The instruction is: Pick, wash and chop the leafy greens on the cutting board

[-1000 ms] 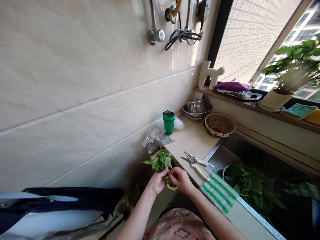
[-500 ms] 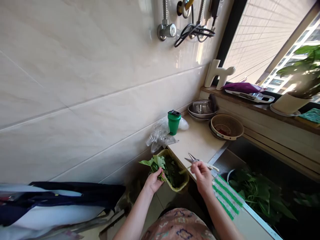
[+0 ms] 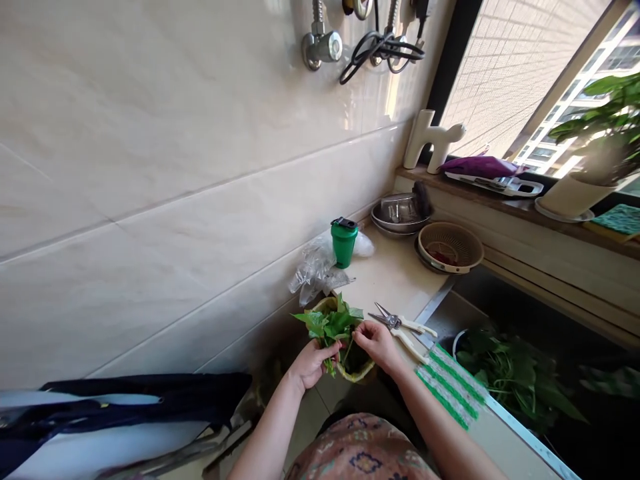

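Observation:
My left hand [image 3: 311, 364] is closed around a small bunch of leafy greens [image 3: 330, 324], its stems poking out below the fingers. My right hand [image 3: 377, 343] is beside it, thumb and forefinger pinched on what looks like a thin stem from the bunch. Both hands are over a small bin with a yellowish rim [image 3: 357, 379], which has more greenery inside, partly hidden by the leaves. Kitchen scissors [image 3: 397, 323] with cream handles lie spread on the counter just right of my right hand.
A green lidded cup [image 3: 343, 243] stands near crumpled clear plastic bags [image 3: 313, 267]. Metal bowls [image 3: 400, 215] and a tan colander [image 3: 450, 247] are at the back. A green-striped cloth [image 3: 450, 387] lies by the sink, where more greens [image 3: 515, 373] sit. Dark fabric hangs lower left.
My right hand has moved left from beside the scissors to the bunch and pinches at it. The scissors now show fully. My left hand has shifted slightly right with the greens.

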Action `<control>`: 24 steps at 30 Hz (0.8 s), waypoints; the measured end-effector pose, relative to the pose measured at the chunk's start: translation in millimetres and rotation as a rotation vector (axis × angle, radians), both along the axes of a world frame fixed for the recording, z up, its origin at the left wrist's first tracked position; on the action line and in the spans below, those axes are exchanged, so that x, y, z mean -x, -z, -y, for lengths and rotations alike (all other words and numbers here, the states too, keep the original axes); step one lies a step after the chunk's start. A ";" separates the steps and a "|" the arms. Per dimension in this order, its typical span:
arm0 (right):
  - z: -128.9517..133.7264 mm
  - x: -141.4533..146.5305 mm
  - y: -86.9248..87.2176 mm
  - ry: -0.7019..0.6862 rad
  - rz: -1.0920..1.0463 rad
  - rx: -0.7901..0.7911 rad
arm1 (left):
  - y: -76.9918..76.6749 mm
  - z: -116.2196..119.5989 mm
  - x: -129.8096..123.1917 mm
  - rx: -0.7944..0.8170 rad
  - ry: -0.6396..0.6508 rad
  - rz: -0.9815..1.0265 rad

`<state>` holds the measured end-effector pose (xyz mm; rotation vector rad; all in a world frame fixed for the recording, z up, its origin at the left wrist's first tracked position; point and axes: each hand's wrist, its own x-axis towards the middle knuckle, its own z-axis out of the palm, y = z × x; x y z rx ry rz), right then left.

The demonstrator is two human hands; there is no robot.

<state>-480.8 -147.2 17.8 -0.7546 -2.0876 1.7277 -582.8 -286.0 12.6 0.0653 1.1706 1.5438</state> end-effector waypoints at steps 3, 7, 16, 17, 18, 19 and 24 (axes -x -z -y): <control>-1.7 6.6 -0.8 -0.051 0.025 0.063 | -0.7 -6.5 -4.5 -0.008 0.036 0.017; -1.9 5.4 0.5 -0.051 -0.015 0.136 | 2.6 -15.5 -7.0 -0.004 -0.049 0.100; 11.3 -19.9 1.2 -0.106 -0.068 -0.158 | 9.2 -26.1 -7.5 0.015 -0.153 0.241; 11.2 -20.2 0.3 -0.123 -0.070 -0.198 | 9.9 -26.2 -8.0 0.016 -0.137 0.240; 10.5 -20.1 -1.0 -0.152 -0.066 -0.233 | 10.6 -26.0 -8.4 0.021 -0.115 0.234; 9.3 -20.0 -2.6 -0.188 -0.056 -0.274 | 11.1 -25.6 -8.6 0.027 -0.087 0.224; 6.0 -18.5 -7.0 -0.162 -0.013 -0.510 | 10.0 -22.7 -7.9 0.082 -0.002 0.172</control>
